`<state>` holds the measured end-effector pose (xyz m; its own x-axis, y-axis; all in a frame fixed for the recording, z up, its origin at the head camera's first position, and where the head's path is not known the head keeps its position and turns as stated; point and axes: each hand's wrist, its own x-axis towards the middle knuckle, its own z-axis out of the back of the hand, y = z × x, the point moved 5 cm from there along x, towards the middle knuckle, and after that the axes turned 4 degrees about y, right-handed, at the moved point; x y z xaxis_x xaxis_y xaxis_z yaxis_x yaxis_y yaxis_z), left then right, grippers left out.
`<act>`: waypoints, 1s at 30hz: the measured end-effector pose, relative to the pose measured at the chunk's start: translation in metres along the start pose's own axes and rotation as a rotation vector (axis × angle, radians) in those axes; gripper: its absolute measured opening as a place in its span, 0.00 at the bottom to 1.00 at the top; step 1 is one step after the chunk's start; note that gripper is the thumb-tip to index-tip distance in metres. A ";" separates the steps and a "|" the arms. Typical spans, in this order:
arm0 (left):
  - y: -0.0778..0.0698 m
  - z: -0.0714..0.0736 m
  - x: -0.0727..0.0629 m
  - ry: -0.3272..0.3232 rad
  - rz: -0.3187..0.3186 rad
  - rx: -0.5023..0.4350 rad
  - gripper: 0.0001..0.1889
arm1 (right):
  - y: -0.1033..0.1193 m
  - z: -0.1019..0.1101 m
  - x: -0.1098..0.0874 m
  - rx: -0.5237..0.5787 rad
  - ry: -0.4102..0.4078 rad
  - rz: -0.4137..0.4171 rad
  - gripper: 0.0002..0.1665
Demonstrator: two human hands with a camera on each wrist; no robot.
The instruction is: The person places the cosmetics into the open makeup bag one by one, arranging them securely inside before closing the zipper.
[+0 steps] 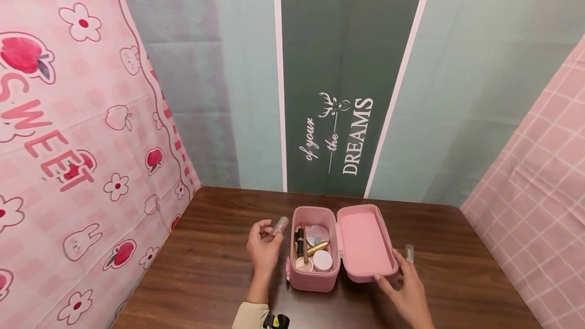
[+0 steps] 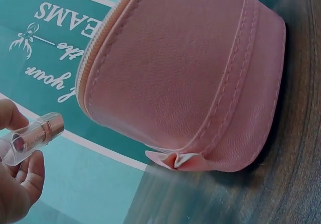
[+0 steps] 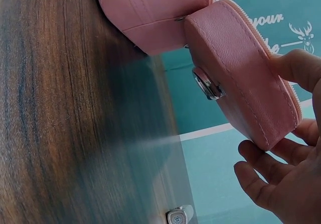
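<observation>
My left hand [image 1: 265,248] pinches a lipstick [image 2: 37,137] with a clear cap and a rose-gold base, held up just left of a pink zip makeup case [image 1: 314,286]. The case stands on the table with its lid [image 1: 365,242] swung out to the right. At the lid's near right corner, my right hand [image 1: 404,288] grips its edge, thumb on the zip rim and fingers beneath. Inside the case lie a white round jar [image 1: 322,261], a gold tube [image 1: 318,248], a black tube [image 1: 299,242] and a brown stick [image 1: 305,248].
Beyond my right hand a small clear-topped item [image 1: 409,254] stands on the brown wooden table [image 1: 219,237]. A green and grey printed cloth [image 1: 333,39] hangs behind the table, with pink patterned cloths [image 1: 114,131] on both sides.
</observation>
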<state>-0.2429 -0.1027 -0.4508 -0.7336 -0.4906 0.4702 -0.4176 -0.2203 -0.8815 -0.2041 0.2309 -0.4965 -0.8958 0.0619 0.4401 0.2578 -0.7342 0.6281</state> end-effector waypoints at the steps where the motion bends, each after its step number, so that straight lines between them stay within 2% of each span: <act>1: -0.001 0.000 0.000 0.003 0.009 -0.004 0.18 | 0.000 0.000 0.000 -0.001 -0.002 0.000 0.44; 8: -0.008 -0.006 0.002 0.015 0.029 -0.032 0.21 | 0.000 0.001 0.001 0.008 -0.031 0.022 0.44; 16: -0.020 -0.013 -0.002 0.012 -0.007 -0.023 0.19 | 0.000 0.002 -0.002 0.019 -0.038 0.034 0.44; 20: -0.026 -0.016 -0.002 -0.004 0.002 -0.011 0.17 | 0.000 0.001 -0.002 0.012 -0.030 0.025 0.43; 27: 0.010 -0.028 0.001 -0.005 0.096 0.020 0.16 | -0.001 0.001 -0.003 0.016 -0.033 0.030 0.44; 30: 0.008 -0.032 0.002 0.027 0.115 0.056 0.13 | -0.001 0.001 -0.002 0.015 -0.037 0.032 0.44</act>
<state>-0.2647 -0.0784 -0.4561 -0.7892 -0.4929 0.3662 -0.3001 -0.2107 -0.9303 -0.2021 0.2321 -0.4979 -0.8733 0.0635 0.4831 0.2918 -0.7258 0.6230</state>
